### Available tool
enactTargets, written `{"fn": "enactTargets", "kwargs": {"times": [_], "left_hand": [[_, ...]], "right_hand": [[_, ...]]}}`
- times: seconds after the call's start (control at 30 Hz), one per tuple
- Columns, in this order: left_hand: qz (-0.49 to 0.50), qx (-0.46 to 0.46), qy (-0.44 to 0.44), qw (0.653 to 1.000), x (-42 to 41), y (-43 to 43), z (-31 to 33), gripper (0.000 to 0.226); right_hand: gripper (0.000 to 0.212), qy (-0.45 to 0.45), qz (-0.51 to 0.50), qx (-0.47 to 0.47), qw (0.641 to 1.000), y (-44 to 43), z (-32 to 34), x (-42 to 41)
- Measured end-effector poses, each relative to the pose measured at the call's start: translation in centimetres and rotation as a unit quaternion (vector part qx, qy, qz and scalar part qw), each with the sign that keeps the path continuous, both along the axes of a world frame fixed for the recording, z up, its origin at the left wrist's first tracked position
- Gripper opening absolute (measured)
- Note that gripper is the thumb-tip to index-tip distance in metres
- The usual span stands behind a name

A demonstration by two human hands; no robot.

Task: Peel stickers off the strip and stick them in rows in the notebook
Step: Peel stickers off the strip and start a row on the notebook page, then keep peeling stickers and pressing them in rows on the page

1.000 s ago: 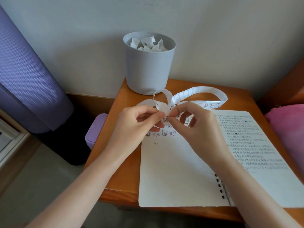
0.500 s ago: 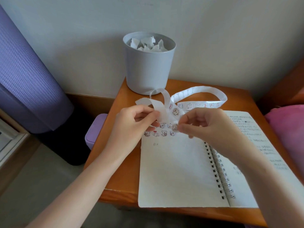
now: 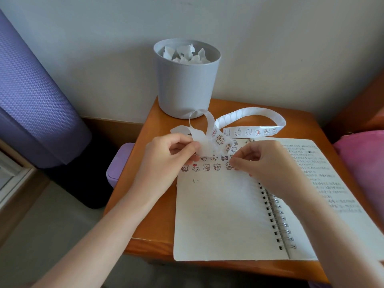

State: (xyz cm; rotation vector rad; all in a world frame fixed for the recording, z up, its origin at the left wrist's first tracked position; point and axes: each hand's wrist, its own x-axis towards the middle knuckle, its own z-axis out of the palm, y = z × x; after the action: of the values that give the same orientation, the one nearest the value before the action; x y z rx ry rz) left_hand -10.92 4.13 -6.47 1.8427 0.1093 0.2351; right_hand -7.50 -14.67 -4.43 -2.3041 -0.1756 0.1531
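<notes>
Left hand (image 3: 166, 156) pinching strip (image 3: 249, 110), right hand (image 3: 270, 163) pinching sticker (image 3: 228, 165), row end

The bin (image 3: 187, 86) stands behind the notebook (image 3: 218, 215) on the table (image 3: 301, 125), the strip (image 3: 249, 110) lying between them.

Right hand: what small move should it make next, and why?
Probably press the sticker flat onto the notebook. The right hand pinches it at the end of the lower row, while the left hand holds the strip.
</notes>
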Motion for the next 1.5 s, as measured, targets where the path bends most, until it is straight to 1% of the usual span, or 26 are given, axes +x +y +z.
{"fn": "enactTargets", "kwargs": {"times": [0.13,0.6,0.97,1.07,1.17,1.3,1.43,1.5], "left_hand": [[-0.003,0.007,0.0,1.0,0.04,0.02,-0.04,0.01],[-0.007,0.023,-0.002,1.0,0.12,0.06,-0.18,0.012],[-0.003,0.027,0.0,1.0,0.15,0.06,-0.34,0.011],[-0.005,0.033,0.002,0.999,0.18,0.1,-0.37,0.01],[-0.004,0.032,0.001,0.999,0.12,0.08,-0.39,0.01],[-0.005,0.039,-0.001,0.999,0.01,0.08,-0.33,0.011],[-0.008,0.047,-0.001,0.999,0.03,0.03,-0.31,0.012],[-0.007,0.044,-0.002,0.999,0.04,0.0,-0.29,0.012]], "right_hand": [[0.01,-0.015,-0.007,-0.024,1.0,0.17,-0.12,-0.02],[0.01,-0.033,-0.014,-0.056,0.998,0.32,-0.71,0.03],[0.007,-0.053,-0.01,-0.132,0.99,0.71,-0.52,-0.43],[0.009,-0.063,-0.005,-0.14,0.988,0.69,-0.51,-0.43],[0.018,-0.064,-0.01,-0.138,0.988,0.6,-0.56,-0.31],[0.009,-0.077,-0.016,-0.154,0.985,0.55,-0.67,-0.18],[0.017,-0.079,-0.016,-0.159,0.984,0.7,-0.64,-0.27],[0.013,-0.085,-0.014,-0.173,0.981,0.68,-0.71,-0.34]]}}
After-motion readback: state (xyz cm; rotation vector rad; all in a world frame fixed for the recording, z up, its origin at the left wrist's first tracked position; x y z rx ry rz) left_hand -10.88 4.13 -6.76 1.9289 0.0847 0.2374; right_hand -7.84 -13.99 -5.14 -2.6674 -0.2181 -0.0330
